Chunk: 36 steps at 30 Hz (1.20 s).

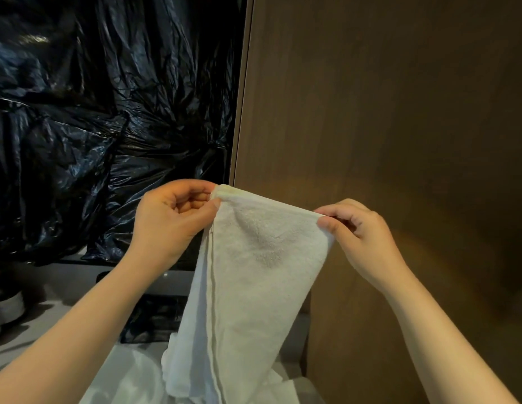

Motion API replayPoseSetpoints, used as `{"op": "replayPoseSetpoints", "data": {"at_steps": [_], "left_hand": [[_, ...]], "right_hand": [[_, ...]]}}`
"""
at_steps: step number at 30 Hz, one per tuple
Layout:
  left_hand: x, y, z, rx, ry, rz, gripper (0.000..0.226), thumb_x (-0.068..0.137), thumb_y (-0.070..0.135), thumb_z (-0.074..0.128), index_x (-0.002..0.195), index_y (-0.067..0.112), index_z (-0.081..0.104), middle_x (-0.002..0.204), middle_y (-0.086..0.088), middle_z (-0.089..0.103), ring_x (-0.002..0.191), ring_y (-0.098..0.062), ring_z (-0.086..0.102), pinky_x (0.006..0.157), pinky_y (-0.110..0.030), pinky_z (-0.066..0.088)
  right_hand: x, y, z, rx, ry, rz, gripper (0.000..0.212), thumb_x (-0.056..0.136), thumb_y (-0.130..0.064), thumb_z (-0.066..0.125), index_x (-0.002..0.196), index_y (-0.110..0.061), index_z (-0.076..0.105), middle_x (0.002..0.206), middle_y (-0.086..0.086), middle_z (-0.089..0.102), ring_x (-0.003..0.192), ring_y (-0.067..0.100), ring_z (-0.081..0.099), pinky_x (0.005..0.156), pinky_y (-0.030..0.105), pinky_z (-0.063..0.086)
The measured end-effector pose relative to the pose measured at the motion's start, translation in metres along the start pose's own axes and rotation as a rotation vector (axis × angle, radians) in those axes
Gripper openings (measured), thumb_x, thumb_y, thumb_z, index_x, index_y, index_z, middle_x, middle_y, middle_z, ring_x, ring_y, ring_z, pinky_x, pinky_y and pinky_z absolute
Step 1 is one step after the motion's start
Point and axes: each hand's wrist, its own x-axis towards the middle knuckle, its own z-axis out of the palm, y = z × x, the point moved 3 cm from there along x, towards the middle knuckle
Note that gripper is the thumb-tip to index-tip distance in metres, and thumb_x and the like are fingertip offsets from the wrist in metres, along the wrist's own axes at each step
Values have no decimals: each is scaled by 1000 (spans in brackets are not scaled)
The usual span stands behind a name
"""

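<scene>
A white towel (248, 275) hangs in the air, held up by its top edge (folded double, it seems) in front of a brown wooden panel (399, 112). The left hand (169, 220) pinches its left corner with curled fingers; the right hand (356, 234) pinches the right corner likewise. Black plastic sheeting (108, 112) lies behind, at left.

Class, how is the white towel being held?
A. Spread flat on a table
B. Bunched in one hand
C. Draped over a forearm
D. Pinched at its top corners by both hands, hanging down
D: the left hand and right hand each pinch a top corner of the towel, which hangs below.
</scene>
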Motion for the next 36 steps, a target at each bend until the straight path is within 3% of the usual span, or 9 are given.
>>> {"op": "replayPoseSetpoints", "data": {"at_steps": [6, 11, 16, 18, 21, 25, 31, 33, 36], "left_hand": [[3, 4, 6, 35, -19, 31, 21, 79, 13, 75, 96, 24, 73, 89, 4, 74, 79, -11, 69, 73, -17, 56], [1, 9, 18, 56, -68, 34, 20, 79, 9, 76, 97, 18, 75, 87, 0, 74, 78, -19, 69, 74, -25, 59], [0, 16, 19, 56, -84, 69, 21, 79, 5, 75, 97, 17, 75, 86, -1, 74, 77, -22, 68, 72, -24, 58], [0, 17, 17, 56, -97, 76, 21, 79, 6, 76, 98, 16, 75, 86, -1, 74, 77, -21, 68, 72, -24, 58], [-3, 16, 17, 42, -92, 65, 21, 79, 8, 76, 98, 16, 75, 87, 0, 74, 77, -15, 69, 72, -19, 56], [-13, 3, 17, -34, -121, -53, 25, 77, 11, 76, 101, 18, 72, 91, -1, 73, 82, -15, 69, 71, -17, 55], [-42, -38, 18, 105, -260, -267, 30, 80, 15, 74, 109, 21, 67, 97, 2, 71, 87, -7, 68, 73, -14, 54], [-49, -49, 21, 114, -292, -304, 24, 83, 15, 72, 106, 20, 68, 95, 0, 72, 85, -7, 69, 72, -14, 53], [-57, -65, 26, 125, -357, -340, 17, 87, 19, 68, 104, 19, 69, 96, -2, 72, 88, -13, 69, 78, -24, 57]], "right_hand": [[-6, 3, -3, -4, -35, 42, 11, 88, -37, 67, 97, -43, 68, 96, -26, 62, 98, -2, 60, 77, 18, 53], [-5, -22, 14, -32, -71, 3, 38, 81, -60, 59, 118, -51, 58, 112, -42, 53, 113, -17, 47, 79, 4, 41], [2, -48, 35, 91, -71, -37, 41, 89, -47, 61, 128, -35, 60, 118, -31, 58, 112, -14, 51, 87, 2, 42], [4, -55, 42, 113, -99, -36, 34, 92, -43, 60, 124, -32, 64, 115, -24, 63, 108, -7, 55, 85, 8, 46], [7, -63, 47, 122, -108, -56, 16, 95, -37, 60, 102, -29, 72, 93, -18, 68, 93, 3, 61, 74, 17, 46], [9, -64, 50, 40, -111, -70, 24, 97, -37, 55, 86, -21, 68, 82, -9, 65, 81, 11, 59, 69, 37, 48], [9, -61, 48, -149, -92, -81, 19, 99, -37, 47, 83, -29, 52, 84, -12, 57, 78, 4, 55, 65, 15, 36], [8, -59, 47, -185, -78, -81, 15, 99, -37, 47, 87, -31, 54, 88, -14, 58, 80, 3, 56, 69, 13, 38], [7, -53, 43, -203, -35, -73, 13, 100, -37, 47, 91, -33, 56, 91, -15, 59, 84, 4, 57, 75, 18, 47]]}}
